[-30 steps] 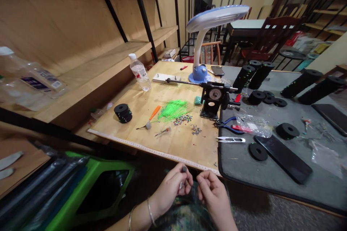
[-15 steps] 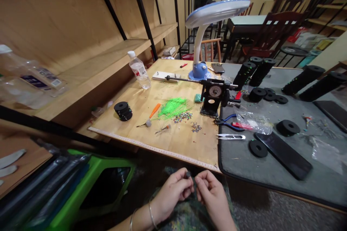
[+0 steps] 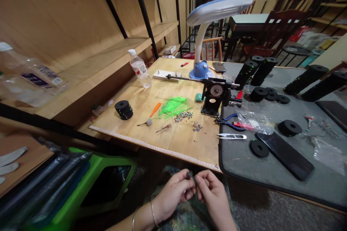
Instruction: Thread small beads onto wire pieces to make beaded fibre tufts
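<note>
Both hands meet in my lap, just below the front edge of the wooden board (image 3: pixel 179 140). My left hand (image 3: pixel 173 193) is closed, its thumb and forefinger pinching a tiny dark piece (image 3: pixel 189 175) that I cannot name. My right hand (image 3: pixel 213 193) is also pinched, fingertips touching the left ones at that piece; whether a thread runs between them is too fine to see. On the board lie a bundle of green strands (image 3: pixel 172 106), a heap of small beads (image 3: pixel 184 116) and an orange-handled tool (image 3: pixel 151 113).
A black hand-crank winder (image 3: pixel 215 97) stands mid-table by a blue desk lamp (image 3: pixel 202 68). Snips (image 3: pixel 231 136), pliers (image 3: pixel 230 121), black spools (image 3: pixel 123 109), a phone (image 3: pixel 284 155) and a water bottle (image 3: pixel 139 70) lie around. A green stool (image 3: pixel 92 184) is at my left.
My hands have drawn together until the fingertips touch, and both sank slightly lower in view. Nothing on the table has moved.
</note>
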Demonstrator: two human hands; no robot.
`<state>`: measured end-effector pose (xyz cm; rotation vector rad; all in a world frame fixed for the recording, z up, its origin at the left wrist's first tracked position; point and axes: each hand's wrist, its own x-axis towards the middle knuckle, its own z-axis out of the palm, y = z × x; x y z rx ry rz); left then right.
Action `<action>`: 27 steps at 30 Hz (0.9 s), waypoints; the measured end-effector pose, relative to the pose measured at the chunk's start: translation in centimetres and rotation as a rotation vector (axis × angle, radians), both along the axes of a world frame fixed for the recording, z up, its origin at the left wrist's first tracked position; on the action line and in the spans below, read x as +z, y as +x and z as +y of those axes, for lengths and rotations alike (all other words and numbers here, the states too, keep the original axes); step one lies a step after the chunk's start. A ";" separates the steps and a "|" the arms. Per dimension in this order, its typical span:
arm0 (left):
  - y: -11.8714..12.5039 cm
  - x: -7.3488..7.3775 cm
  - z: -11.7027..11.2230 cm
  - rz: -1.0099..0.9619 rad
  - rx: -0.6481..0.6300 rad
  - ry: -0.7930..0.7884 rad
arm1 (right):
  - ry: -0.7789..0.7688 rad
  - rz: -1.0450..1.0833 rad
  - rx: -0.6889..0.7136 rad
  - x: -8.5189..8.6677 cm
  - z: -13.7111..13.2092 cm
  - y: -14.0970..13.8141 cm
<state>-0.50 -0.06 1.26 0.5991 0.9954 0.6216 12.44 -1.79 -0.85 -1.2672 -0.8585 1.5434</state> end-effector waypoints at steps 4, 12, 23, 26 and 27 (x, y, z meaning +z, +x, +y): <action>0.1 -0.1 -0.1 -0.013 0.002 0.002 | 0.033 -0.075 -0.016 -0.6 -0.3 0.0; 0.2 -0.3 -0.1 0.047 0.026 0.057 | 0.001 -0.053 -0.059 -0.7 -0.6 0.0; 0.2 -0.9 -0.2 -0.035 0.034 0.055 | -0.055 0.043 -0.044 -1.3 -0.1 -0.3; 0.2 -1.1 -0.3 0.003 0.021 0.097 | -0.035 0.044 -0.059 -1.4 -0.2 -0.3; 0.2 -1.0 -0.3 0.021 0.013 0.116 | -0.028 0.039 -0.068 -1.5 -0.2 -0.3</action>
